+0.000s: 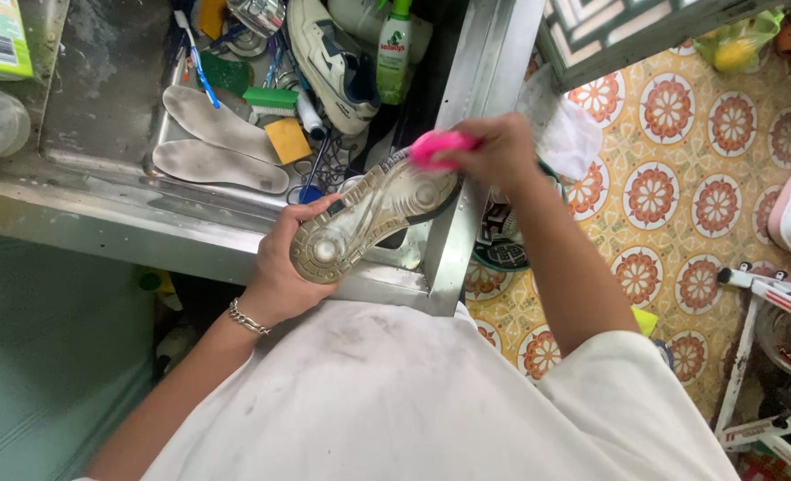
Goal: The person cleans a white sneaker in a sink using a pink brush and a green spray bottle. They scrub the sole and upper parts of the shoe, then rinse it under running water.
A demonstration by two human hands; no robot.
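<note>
My left hand (pixel 281 263) grips a sneaker (pixel 373 218) by its heel end, sole turned up, over the corner of a steel sink (pixel 449 240). The sole is translucent and grimy. My right hand (pixel 495 150) holds a pink brush (pixel 438 147) pressed against the toe end of the sole. A chain bracelet (pixel 248 318) sits on my left wrist. I wear a stained white shirt (pixel 387 401).
The sink holds two grey insoles (pixel 213 142), a second white sneaker (pixel 333 58), a green bottle (pixel 394 49), sponges, a toothbrush (pixel 195 58) and brushes. A patterned tile floor (pixel 680 169) lies right, with a white cloth (pixel 569 134) and a white metal frame (pixel 761 356).
</note>
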